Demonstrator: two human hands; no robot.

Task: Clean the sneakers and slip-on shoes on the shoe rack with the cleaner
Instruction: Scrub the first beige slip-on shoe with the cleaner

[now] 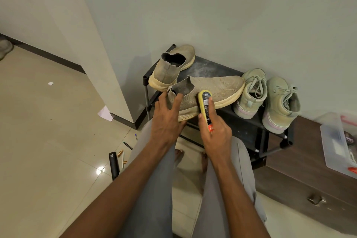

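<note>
The right hand has its grip closed round the cleaner, sponge end pressed on the slip-on. At 9 o'clock of it, the left hand grips the shoe's heel. The shoe overhangs the rack's front edge, so a hard stroke could tip it off. At 3 o'clock stand the sneakers. Pens litter the tiled floor; a pale wall stands behind.
</note>
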